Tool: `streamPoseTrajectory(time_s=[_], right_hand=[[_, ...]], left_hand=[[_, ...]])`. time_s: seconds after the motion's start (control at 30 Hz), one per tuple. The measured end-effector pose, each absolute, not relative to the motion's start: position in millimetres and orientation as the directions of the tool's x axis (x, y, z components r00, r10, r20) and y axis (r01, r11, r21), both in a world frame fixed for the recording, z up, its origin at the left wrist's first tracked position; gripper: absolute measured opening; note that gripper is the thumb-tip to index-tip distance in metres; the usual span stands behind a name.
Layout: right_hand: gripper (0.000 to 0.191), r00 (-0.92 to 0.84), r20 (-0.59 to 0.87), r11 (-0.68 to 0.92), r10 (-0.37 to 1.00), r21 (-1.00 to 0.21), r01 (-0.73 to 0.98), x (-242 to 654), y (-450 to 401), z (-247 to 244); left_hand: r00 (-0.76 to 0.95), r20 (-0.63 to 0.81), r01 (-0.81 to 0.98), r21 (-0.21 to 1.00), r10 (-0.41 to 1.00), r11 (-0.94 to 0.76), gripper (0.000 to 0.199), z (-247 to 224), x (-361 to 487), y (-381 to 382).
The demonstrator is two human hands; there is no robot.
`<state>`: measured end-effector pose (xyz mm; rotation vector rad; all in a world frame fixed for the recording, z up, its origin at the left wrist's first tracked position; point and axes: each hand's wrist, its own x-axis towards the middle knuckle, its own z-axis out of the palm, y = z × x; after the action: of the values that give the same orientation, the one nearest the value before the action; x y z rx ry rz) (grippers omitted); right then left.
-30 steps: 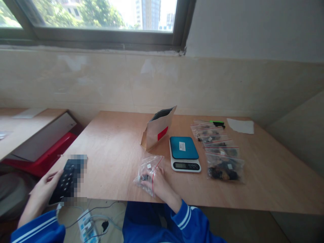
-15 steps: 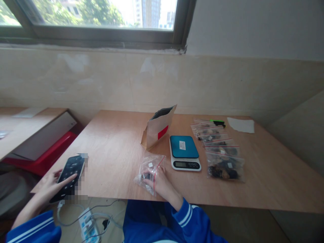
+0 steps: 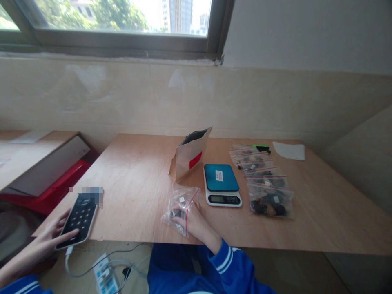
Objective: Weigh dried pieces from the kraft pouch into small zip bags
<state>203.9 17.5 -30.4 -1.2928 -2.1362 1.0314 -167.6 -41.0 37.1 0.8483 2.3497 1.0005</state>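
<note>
My left hand [image 3: 58, 232] grips a smartphone [image 3: 82, 216] at the table's left front edge, its thumb resting on the lower screen. A white cable is plugged into the phone's bottom end. Near the front middle, my right hand [image 3: 191, 218] reaches through the red-striped mouth of a clear zip bag [image 3: 183, 194], fingers closed inside it. A small dark item [image 3: 175, 213] shows at the fingertips, too unclear to name. Right of that bag stands a kitchen scale [image 3: 221, 178] with a blue top. Behind it, a kraft paper pouch [image 3: 186, 161] stands upright with its top open.
Several zip bags [image 3: 268, 204] holding dark dried pieces overlap in a row on the right. A black-and-green item [image 3: 261, 148] and a white paper [image 3: 288, 151] lie behind them. Below the table's front edge are a power strip [image 3: 105, 273] and cables.
My left hand and the phone have shifted slightly left and down, and the thumb has moved lower on the screen. My right hand stays in the bag. The view has moved a little.
</note>
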Motion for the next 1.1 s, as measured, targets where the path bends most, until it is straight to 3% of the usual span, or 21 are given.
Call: streamPoseTrajectory(time_s=[0.1,0.23,0.4,0.47,0.53,0.6,0.73,0.83,0.93,1.1], right_hand=[[0.02,-0.483,0.002,0.3,0.876,-0.786,0.541,204,17,-35],[0.02,-0.467,0.011,0.303,0.884,-0.775,0.554,204,16,-41],[0.02,-0.484,0.026,0.321,0.874,-0.779,0.538,205,15,-38],[0.022,-0.493,0.015,0.318,0.87,-0.782,0.536,206,15,-34],[0.023,-0.495,-0.006,0.306,0.869,-0.779,0.547,208,15,-30],[0.024,-0.496,-0.011,0.309,0.869,-0.77,0.558,209,15,-29],[0.024,-0.502,0.033,0.344,0.864,-0.766,0.542,210,15,-31],[0.022,-0.519,0.077,0.382,0.851,-0.77,0.511,210,15,-34],[0.024,-0.537,0.097,0.413,0.838,-0.757,0.507,208,12,-35],[0.031,-0.541,0.047,0.365,0.839,-0.787,0.498,200,10,-32]], left_hand=[[-0.628,-0.353,0.167,0.809,0.693,0.563,0.072,35,-171,-42],[-0.657,-0.33,0.166,0.814,0.678,0.557,0.072,27,-177,-40],[-0.742,-0.184,0.241,0.825,0.645,0.512,0.048,17,-191,-37],[-0.785,-0.076,0.356,0.757,0.615,0.548,0.034,20,-183,-36],[-0.83,0.108,0.469,0.666,0.547,0.58,0.033,27,-161,-36],[-0.76,0.235,0.558,0.714,0.605,0.424,0.038,30,-126,-33],[-0.363,0.092,0.566,0.812,0.927,0.142,0.038,9,-46,-24],[-0.222,-0.018,0.468,0.875,0.975,0.123,0.041,-23,0,-19],[-0.134,0.001,0.364,0.93,0.991,0.048,0.037,-48,29,-19],[-0.13,-0.032,0.308,0.949,0.991,0.071,0.038,-56,48,-22]])
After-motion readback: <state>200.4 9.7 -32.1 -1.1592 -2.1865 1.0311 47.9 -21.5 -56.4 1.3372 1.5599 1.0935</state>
